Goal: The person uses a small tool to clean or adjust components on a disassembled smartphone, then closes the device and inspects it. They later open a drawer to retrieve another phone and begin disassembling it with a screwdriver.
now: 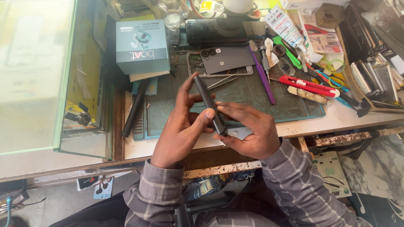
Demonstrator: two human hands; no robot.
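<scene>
Both hands meet over the near edge of the surface, holding a dark smartphone edge-on to the camera, so that it shows as a slim black bar running from about 11 o'clock down to 5 o'clock. The left hand is closed in a grip around the phone from the 9 o'clock side, its thumb pressed on the near edge and its fingers curled behind the upper part. The right hand closes on the lower end from the 3 o'clock side, fingers laid flat along it and the fingertips touching the left thumb. The phone is held up clear of the grey-green work mat that lies beneath and beyond the hands. At 12 o'clock from the hands an opened phone with its grey back cover rests on the mat, with metal tweezers just below it. At 1 o'clock lies a purple pry tool, and farther toward 2 o'clock a red utility knife. At 10 o'clock a teal box stands, and a black rod lies at 9 o'clock beside the mat. Both forearms wear plaid sleeves.
</scene>
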